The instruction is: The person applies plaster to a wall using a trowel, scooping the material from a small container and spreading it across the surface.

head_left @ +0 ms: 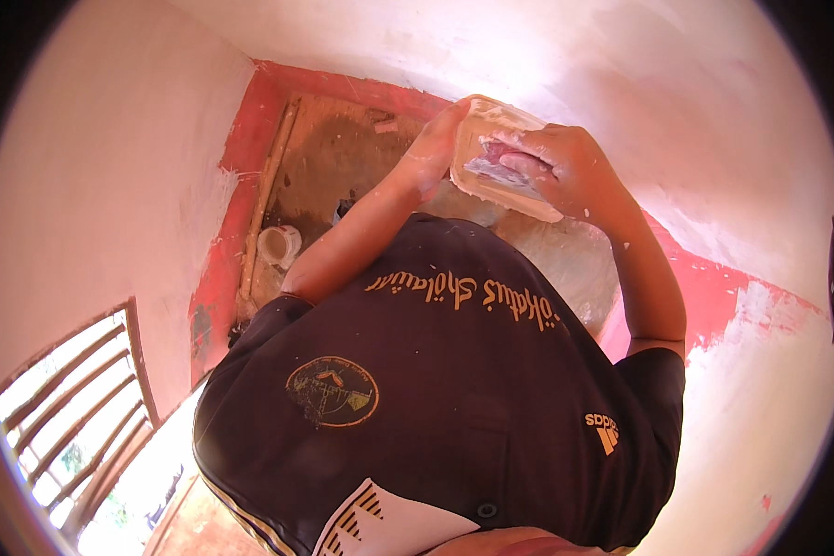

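Observation:
A shallow rectangular tan tray (502, 195), smeared with white paste or paint, is held up in front of me near the far wall. My left hand (431, 151) grips its left edge. My right hand (563, 165) reaches over the right side, with its fingers curled down into the tray. Whitish, wet-looking material (493, 170) lies at those fingertips; whether it is a cloth or just paste I cannot tell. White smears cover the right fingers, and specks dot the forearm.
Pale walls (139, 139) with a red lower band (241, 167) close in ahead and on both sides. A white bucket (280, 245) stands on the stained brown floor (343, 139), near a wooden strip (267, 199). At lower left is a barred window (79, 408).

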Demonstrator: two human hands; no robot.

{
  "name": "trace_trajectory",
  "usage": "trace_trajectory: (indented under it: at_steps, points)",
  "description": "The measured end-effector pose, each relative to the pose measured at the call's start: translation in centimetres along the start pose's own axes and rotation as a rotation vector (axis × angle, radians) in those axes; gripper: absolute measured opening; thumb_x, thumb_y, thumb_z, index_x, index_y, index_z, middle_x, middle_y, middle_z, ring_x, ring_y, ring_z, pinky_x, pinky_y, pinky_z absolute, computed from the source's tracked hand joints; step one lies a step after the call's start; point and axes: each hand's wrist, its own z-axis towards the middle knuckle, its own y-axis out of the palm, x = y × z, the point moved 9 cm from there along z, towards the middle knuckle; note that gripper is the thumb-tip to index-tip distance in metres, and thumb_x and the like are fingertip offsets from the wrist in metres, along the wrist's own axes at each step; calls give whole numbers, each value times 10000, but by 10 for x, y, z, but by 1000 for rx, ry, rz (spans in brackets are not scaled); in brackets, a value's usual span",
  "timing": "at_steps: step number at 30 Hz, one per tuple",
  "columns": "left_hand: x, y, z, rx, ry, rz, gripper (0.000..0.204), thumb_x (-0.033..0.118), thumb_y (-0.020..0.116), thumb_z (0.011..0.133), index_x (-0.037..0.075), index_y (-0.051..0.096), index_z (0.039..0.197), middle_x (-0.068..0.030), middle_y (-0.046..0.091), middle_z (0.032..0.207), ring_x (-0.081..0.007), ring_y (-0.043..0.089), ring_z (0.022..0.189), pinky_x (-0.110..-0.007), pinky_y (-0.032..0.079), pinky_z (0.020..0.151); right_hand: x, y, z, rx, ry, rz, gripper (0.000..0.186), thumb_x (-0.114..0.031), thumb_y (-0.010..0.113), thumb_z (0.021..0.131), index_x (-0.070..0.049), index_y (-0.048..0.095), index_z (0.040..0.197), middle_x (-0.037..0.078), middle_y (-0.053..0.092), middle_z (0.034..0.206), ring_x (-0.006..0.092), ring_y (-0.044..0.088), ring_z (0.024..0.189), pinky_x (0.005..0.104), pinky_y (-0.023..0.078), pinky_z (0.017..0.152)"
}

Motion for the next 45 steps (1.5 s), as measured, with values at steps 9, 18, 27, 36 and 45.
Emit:
trace_trajectory:
  at_steps: [9,18,27,36,45]
  points:
    - [-35,43,12,104,122,-87,547,454,332,1081,50,525,1394,-91,625,1328,-195,603,1214,-368,462,1047,99,-46,-46,52,211,406,424,-238,718,899,18,677,1234,176,739,1126,180,698,978,312,518,888]
    - [-83,61,14,171,202,-193,597,509,268,1089,72,442,1456,-101,550,1417,-226,538,1305,-393,433,1105,189,-41,-113,456,455,1292,345,17,636,926,61,622,1268,111,695,1120,147,670,1018,263,519,875]
    - [-96,63,25,140,257,-146,634,547,255,1080,71,452,1450,-98,551,1419,-212,528,1312,-394,430,1106,213,-38,-159,538,468,1526,408,16,605,904,-20,552,1306,96,586,1288,184,572,1201,345,483,1010]
    - [-86,68,48,56,224,-150,560,505,273,1081,112,464,1431,-82,570,1394,-219,533,1306,-396,417,1115,231,-50,-203,943,439,1714,431,-45,609,964,-68,525,1386,49,631,1294,190,601,1198,389,463,1078]
    - [-85,77,56,20,98,-124,606,553,283,1071,103,450,1442,-90,549,1412,-233,527,1315,-408,429,1109,196,-121,-226,1392,361,1073,395,-33,603,978,-84,535,1364,17,631,1205,147,588,1081,303,504,912]
